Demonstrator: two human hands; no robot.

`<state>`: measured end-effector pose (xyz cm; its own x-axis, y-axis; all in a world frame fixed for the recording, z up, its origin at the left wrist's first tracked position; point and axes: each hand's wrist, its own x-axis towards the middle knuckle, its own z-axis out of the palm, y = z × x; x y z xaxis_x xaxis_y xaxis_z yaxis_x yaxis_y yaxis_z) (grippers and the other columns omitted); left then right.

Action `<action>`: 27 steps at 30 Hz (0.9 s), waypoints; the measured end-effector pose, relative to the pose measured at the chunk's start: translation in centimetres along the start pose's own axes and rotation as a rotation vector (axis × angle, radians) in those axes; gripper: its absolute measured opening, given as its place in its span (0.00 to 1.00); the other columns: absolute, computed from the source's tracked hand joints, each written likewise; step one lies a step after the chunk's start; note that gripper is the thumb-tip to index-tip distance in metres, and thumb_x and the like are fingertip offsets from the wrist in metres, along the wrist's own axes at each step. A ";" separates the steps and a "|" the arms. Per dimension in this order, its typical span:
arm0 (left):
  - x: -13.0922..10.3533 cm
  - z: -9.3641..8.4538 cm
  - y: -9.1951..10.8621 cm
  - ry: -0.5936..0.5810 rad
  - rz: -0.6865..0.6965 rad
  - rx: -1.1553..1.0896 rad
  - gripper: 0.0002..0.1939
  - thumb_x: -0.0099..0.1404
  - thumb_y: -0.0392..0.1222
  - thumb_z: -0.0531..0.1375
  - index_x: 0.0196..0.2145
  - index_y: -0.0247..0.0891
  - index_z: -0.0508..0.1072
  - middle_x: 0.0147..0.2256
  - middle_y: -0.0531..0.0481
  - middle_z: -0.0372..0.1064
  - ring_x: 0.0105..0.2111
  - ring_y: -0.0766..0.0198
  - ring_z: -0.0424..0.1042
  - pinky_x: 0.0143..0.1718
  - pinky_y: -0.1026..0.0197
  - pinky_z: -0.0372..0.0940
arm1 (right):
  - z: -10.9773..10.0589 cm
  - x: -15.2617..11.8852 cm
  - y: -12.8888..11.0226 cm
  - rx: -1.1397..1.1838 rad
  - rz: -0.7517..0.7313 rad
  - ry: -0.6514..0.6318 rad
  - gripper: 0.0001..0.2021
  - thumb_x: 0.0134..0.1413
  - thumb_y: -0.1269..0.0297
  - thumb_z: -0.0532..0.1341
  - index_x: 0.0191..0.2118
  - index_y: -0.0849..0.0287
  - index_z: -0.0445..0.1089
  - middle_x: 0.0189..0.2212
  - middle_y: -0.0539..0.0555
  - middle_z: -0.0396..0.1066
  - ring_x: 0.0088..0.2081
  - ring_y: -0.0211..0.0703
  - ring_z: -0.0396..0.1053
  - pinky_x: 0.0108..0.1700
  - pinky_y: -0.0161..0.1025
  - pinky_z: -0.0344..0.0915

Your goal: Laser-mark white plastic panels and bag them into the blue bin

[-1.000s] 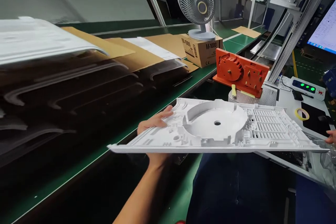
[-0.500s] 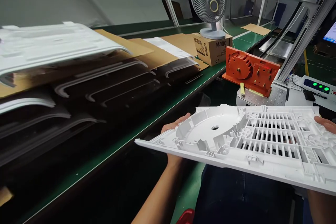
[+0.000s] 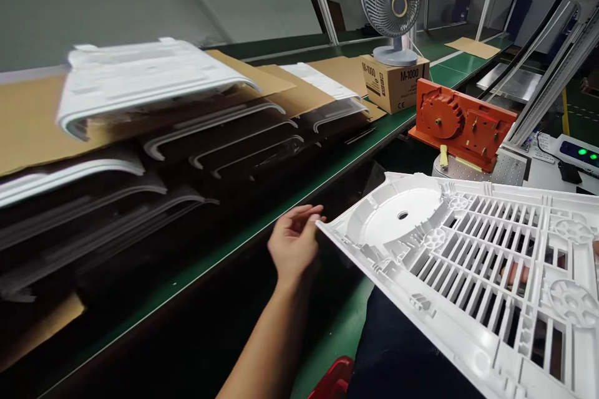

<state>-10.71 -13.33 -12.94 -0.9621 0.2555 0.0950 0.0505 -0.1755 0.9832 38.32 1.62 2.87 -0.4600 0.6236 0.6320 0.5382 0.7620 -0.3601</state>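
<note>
A white plastic panel (image 3: 421, 249) with a round recess and slatted vents is tilted in front of me, ribbed inner side up. Its near left corner meets the curled fingertips and thumb of my left hand (image 3: 294, 246). The fingers look closed at that corner, though the exact contact is small. My right hand (image 3: 516, 274) supports the panel from below. Parts of it show through the slats, and the rest is hidden behind the plastic.
On the left, white curved panels (image 3: 154, 75) and cardboard sheets (image 3: 32, 106) lie stacked along the green bench (image 3: 322, 177). A fan (image 3: 390, 0) stands on a cardboard box (image 3: 397, 84). Beyond the held panel is an orange fixture (image 3: 461, 121) on a perforated metal plate (image 3: 510, 165).
My left hand has shifted from beneath the panel's left side to its near left corner. The panel has turned, its near edge slanting down to the right. The view has swung slightly left.
</note>
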 end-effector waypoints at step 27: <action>-8.1 5.7 13.7 -1.147 0.046 0.300 0.13 0.71 0.47 0.65 0.34 0.34 0.80 0.29 0.50 0.75 0.29 0.66 0.68 0.32 0.63 0.63 | 5.3 3.6 -7.9 -0.227 -0.213 0.470 0.21 0.74 0.39 0.48 0.30 0.41 0.59 0.26 0.56 0.64 0.31 0.59 0.73 0.39 0.65 0.75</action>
<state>-0.65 -12.38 0.61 -0.1630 0.9845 0.0655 0.2864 -0.0163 0.9580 28.68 -1.20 4.34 -0.2391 0.2752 0.9312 0.6303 0.7735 -0.0668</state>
